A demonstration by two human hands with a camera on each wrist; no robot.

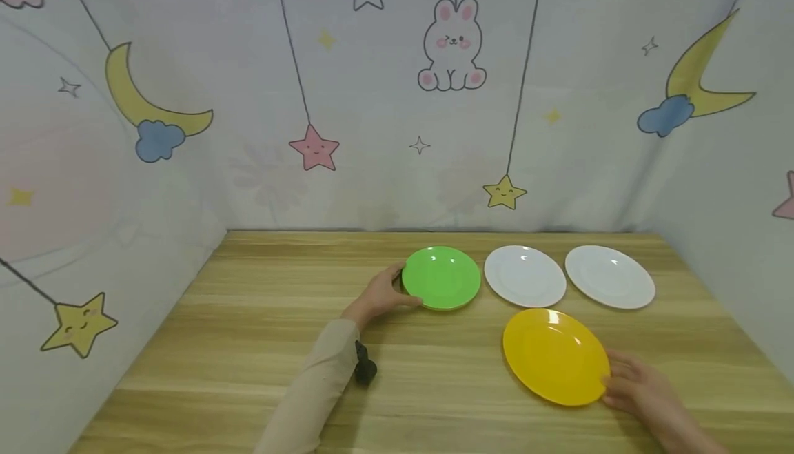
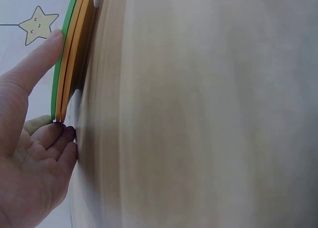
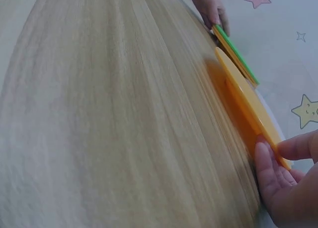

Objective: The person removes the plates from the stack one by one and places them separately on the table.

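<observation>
A green plate (image 1: 442,278) tops a stack near the back of the wooden table, with two orange plates (image 2: 73,54) showing beneath it in the left wrist view. My left hand (image 1: 381,293) holds the stack at its left edge, thumb on the near rim and fingers spread round the side. To the right, my right hand (image 1: 642,392) pinches a yellow-orange plate (image 1: 555,357) by its right rim. The thumb lies on top and the fingers reach underneath. That plate is tilted and raised over the tabletop in the right wrist view.
Two white plates, one (image 1: 524,276) beside the green plate and another (image 1: 610,277) farther right, lie along the back of the wooden table (image 1: 422,385). A patterned curtain (image 1: 384,96) hangs behind the table and at both sides.
</observation>
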